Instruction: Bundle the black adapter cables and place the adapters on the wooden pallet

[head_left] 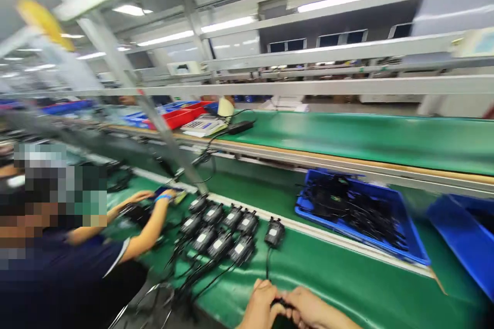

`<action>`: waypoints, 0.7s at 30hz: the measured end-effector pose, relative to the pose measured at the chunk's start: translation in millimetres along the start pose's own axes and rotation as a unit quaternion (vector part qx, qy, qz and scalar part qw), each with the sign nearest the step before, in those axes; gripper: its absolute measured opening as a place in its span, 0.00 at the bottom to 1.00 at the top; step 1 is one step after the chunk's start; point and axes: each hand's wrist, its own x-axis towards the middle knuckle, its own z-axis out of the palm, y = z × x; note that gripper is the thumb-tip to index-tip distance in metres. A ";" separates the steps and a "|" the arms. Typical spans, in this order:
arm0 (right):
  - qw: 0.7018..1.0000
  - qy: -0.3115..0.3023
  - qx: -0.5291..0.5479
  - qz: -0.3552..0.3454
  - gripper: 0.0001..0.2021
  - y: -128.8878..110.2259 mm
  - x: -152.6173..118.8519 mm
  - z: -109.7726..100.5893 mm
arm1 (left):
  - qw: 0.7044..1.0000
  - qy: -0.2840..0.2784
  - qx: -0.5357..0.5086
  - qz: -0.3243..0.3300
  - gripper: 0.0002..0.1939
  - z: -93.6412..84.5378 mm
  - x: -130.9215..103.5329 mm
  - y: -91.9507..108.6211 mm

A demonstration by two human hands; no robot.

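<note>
At the bottom of the head view, my left hand (259, 304) and my right hand (309, 309) are close together, both closed on a black cable (281, 304). From there the cable runs up to a single black device with a white label (274, 234), lying on the green mat. My fingers cover most of the cable's held part, so its end cannot be made out. Left of the single device, several similar black devices (219, 242) lie in two rows, their cables trailing toward the near edge.
A co-worker (62, 272) sits at the left with arms over the mat. A blue bin (415, 247) of black cabled parts stands at the right, beside another blue bin (459, 239). Above runs a green shelf (347, 136) carrying red trays (181, 117). A slanted metal post (162, 131) rises left of centre.
</note>
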 end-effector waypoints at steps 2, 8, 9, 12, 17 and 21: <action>0.995 0.015 0.089 0.048 0.28 -12.0 -1.7 1.6 | 0.999 -0.013 -0.021 -0.025 0.02 -4.4 0.6 -1.8; 0.947 -0.007 0.309 0.093 0.23 -71.1 -16.8 -7.2 | 0.986 0.122 -0.072 -0.086 0.47 1.1 -22.8 -9.4; 0.938 -0.016 0.331 0.101 0.21 -80.5 -19.0 -6.7 | 0.985 0.133 -0.074 -0.079 0.54 5.9 -28.3 -7.6; 0.915 -0.017 0.392 0.093 0.15 -106.6 -20.5 0.3 | 0.981 0.142 -0.124 -0.037 0.72 17.3 -35.4 3.7; 0.866 0.013 0.494 0.074 0.11 -144.1 -7.8 14.0 | 0.872 0.068 -0.452 -0.173 0.56 18.9 -13.4 28.4; 0.898 0.031 0.437 0.048 0.07 -142.1 1.1 13.4 | 0.762 0.148 -0.553 -0.302 0.30 18.7 -11.2 41.7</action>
